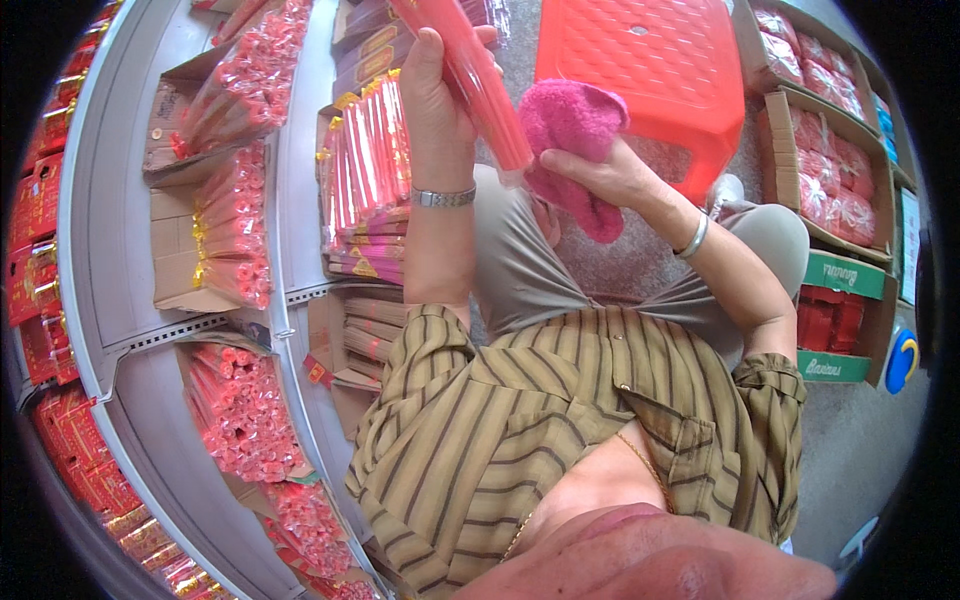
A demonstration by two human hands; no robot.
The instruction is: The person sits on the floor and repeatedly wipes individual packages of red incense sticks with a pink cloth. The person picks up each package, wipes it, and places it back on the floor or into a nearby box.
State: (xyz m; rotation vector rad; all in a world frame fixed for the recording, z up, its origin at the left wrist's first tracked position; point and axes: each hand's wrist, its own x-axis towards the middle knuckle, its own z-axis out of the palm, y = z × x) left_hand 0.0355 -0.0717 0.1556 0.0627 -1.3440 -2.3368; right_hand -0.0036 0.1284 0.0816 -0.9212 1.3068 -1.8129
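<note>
My left hand (439, 94), with a metal-band watch at the wrist, grips a long red bundle (487, 97) in clear plastic, perhaps incense sticks. The bundle slants from the top edge down toward my lap, and its upper end is cut off by the picture. In my right hand (600, 172), below which a bangle circles the wrist, a fuzzy pink cloth (574, 116) is bunched up. The cloth lies right beside the bundle's lower end; whether they touch I cannot tell. Both hands are above my knees.
On the left, metal shelves (300, 247) hold cardboard boxes (176, 247) of red plastic-wrapped bundles (244, 409). Wrapped red sticks (367, 150) lie close to my left forearm. A red plastic stool (637, 52) stands ahead. Cartons (780, 150) of wrapped packs line the right.
</note>
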